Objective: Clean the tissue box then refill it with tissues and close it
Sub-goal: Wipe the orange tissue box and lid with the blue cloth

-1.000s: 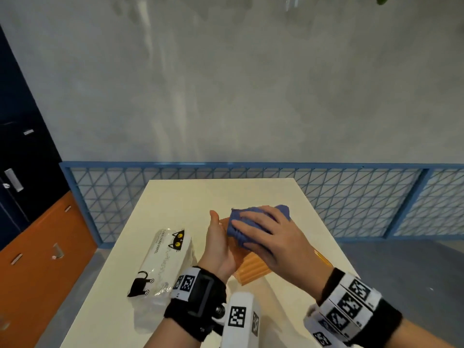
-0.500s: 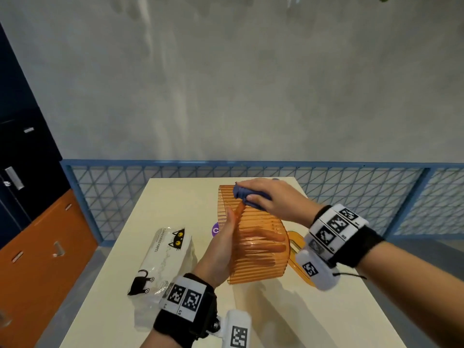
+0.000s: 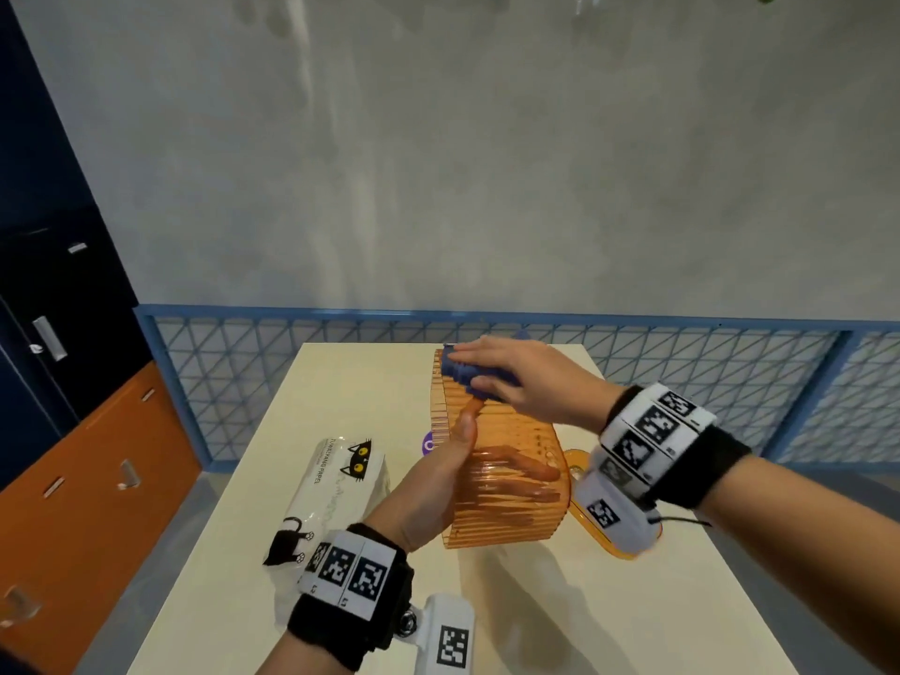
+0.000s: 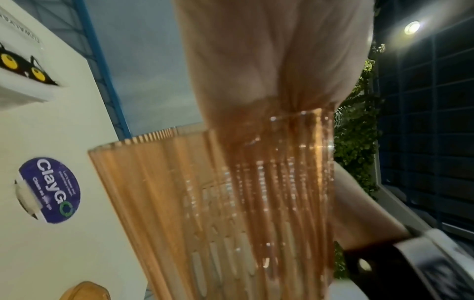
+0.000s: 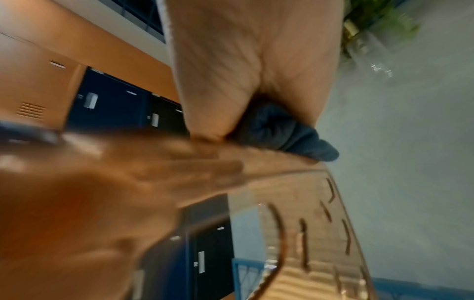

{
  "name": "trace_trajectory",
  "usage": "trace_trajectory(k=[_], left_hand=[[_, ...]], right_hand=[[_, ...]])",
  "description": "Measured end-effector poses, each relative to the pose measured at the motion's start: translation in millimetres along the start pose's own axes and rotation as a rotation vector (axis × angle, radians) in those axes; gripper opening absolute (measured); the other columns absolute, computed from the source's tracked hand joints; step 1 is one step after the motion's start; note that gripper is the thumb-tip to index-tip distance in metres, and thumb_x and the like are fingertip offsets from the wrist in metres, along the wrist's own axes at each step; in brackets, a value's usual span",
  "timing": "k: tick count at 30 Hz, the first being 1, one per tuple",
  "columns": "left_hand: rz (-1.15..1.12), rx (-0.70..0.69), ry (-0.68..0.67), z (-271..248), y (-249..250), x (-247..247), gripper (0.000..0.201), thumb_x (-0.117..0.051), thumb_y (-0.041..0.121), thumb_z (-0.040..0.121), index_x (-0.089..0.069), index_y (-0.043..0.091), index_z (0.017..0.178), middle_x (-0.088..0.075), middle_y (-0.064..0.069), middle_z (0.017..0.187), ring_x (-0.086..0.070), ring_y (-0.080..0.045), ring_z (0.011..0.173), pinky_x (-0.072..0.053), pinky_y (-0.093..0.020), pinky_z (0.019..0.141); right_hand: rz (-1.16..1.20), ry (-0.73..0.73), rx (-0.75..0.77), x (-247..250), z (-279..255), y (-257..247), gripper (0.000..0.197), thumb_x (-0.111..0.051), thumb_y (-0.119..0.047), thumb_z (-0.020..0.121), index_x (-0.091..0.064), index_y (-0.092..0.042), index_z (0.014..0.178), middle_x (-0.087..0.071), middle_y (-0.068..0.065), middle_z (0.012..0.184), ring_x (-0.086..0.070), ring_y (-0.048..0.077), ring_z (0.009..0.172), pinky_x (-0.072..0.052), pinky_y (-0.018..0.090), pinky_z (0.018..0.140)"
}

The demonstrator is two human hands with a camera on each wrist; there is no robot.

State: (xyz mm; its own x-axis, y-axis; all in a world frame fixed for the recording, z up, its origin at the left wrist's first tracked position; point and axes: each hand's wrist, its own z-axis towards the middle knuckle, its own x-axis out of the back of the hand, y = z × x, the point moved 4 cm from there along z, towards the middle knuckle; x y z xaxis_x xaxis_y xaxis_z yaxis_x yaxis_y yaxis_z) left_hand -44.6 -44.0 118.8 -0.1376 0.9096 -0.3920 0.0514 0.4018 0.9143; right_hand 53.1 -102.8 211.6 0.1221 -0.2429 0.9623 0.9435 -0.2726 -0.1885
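An orange see-through ribbed tissue box (image 3: 506,513) stands tilted above the cream table (image 3: 584,626), lid off. My left hand (image 3: 487,455) grips its near wall, thumb outside and fingers inside, showing through the plastic (image 4: 256,182). My right hand (image 3: 492,367) holds a crumpled blue cloth (image 3: 458,371) against the box's upper far edge; the right wrist view shows the cloth (image 5: 277,130) bunched under the palm on the box (image 5: 320,223). A white tissue pack (image 3: 331,489) with black cats lies to the left.
The orange lid (image 3: 618,552) lies flat on the table under my right wrist. A purple round sticker (image 4: 51,190) is on the tabletop behind the box. A blue lattice fence (image 3: 243,372) runs past the far edge; orange and dark lockers (image 3: 73,455) stand left.
The box has been raised from lying low to standing on end in my left hand. My right hand has slid the blue cloth away from me to the upper far edge.
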Motion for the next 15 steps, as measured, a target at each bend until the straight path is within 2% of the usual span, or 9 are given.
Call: trace_trajectory(k=[2, 4, 6, 8, 10, 11, 13, 15], left_hand=[[0.02, -0.014, -0.008, -1, -1, 5, 0.057, -0.041, 0.052, 0.076, -0.057, 0.016, 0.117, -0.072, -0.007, 0.099, -0.071, -0.018, 0.087, -0.054, -0.033, 0.086], [0.069, -0.017, -0.012, -5, -4, 5, 0.06, -0.038, 0.05, 0.077, -0.053, 0.014, 0.123, -0.072, -0.003, 0.098, -0.07, -0.013, 0.088, -0.054, -0.028, 0.085], [0.151, -0.033, -0.026, -8, -5, 3, 0.065, -0.037, 0.052, 0.078, -0.049, 0.015, 0.13, -0.072, 0.0, 0.099, -0.069, -0.011, 0.09, -0.054, -0.027, 0.087], [0.207, -0.04, -0.063, -11, -6, 0, 0.065, -0.044, 0.065, 0.073, -0.049, 0.028, 0.127, -0.073, 0.003, 0.101, -0.069, -0.013, 0.097, -0.053, -0.031, 0.092], [0.236, -0.04, -0.075, -10, -5, -3, 0.082, -0.059, 0.078, 0.058, -0.037, 0.045, 0.13, -0.068, 0.008, 0.117, -0.063, -0.017, 0.113, -0.046, -0.042, 0.104], [0.231, -0.041, -0.073, -9, -5, -3, 0.09, -0.062, 0.08, 0.053, -0.032, 0.049, 0.133, -0.063, 0.008, 0.124, -0.06, -0.019, 0.119, -0.042, -0.046, 0.107], [0.208, -0.067, -0.063, -7, -3, -2, 0.087, -0.06, 0.075, 0.061, -0.032, 0.042, 0.137, -0.064, 0.007, 0.123, -0.062, -0.018, 0.115, -0.047, -0.042, 0.102], [0.158, -0.077, -0.042, -7, 1, 0, 0.075, -0.047, 0.061, 0.075, -0.041, 0.021, 0.138, -0.072, 0.005, 0.106, -0.069, -0.012, 0.097, -0.055, -0.028, 0.087]], right_hand=[[0.068, -0.001, 0.12, -9, -16, -16, 0.042, -0.051, -0.021, 0.095, -0.048, -0.026, 0.136, -0.045, -0.009, 0.145, -0.041, 0.01, 0.133, -0.038, 0.029, 0.108], [0.14, -0.007, 0.2, -16, -27, -26, 0.041, -0.051, -0.016, 0.095, -0.051, -0.026, 0.135, -0.046, -0.01, 0.144, -0.04, 0.008, 0.134, -0.036, 0.024, 0.107], [0.146, -0.032, 0.223, -13, -24, -25, 0.041, -0.052, -0.015, 0.094, -0.052, -0.022, 0.134, -0.046, -0.007, 0.144, -0.041, 0.01, 0.134, -0.035, 0.024, 0.107], [0.099, -0.028, 0.156, -5, -9, -12, 0.041, -0.052, -0.018, 0.095, -0.05, -0.022, 0.136, -0.047, -0.005, 0.144, -0.043, 0.012, 0.132, -0.035, 0.027, 0.107], [0.051, 0.009, 0.01, 6, 5, 7, 0.042, -0.049, -0.022, 0.096, -0.047, -0.023, 0.138, -0.05, -0.004, 0.141, -0.047, 0.014, 0.129, -0.037, 0.028, 0.105], [0.037, 0.02, -0.038, 8, 8, 13, 0.042, -0.048, -0.023, 0.097, -0.046, -0.023, 0.138, -0.051, -0.003, 0.14, -0.048, 0.015, 0.128, -0.037, 0.027, 0.103], [0.026, 0.039, -0.021, 4, 1, 7, 0.043, -0.048, -0.023, 0.097, -0.044, -0.024, 0.139, -0.047, -0.006, 0.143, -0.043, 0.012, 0.131, -0.033, 0.023, 0.103], [0.078, 0.049, 0.097, -8, -17, -13, 0.043, -0.049, -0.019, 0.096, -0.046, -0.026, 0.138, -0.044, -0.01, 0.145, -0.038, 0.007, 0.134, -0.03, 0.021, 0.107]])
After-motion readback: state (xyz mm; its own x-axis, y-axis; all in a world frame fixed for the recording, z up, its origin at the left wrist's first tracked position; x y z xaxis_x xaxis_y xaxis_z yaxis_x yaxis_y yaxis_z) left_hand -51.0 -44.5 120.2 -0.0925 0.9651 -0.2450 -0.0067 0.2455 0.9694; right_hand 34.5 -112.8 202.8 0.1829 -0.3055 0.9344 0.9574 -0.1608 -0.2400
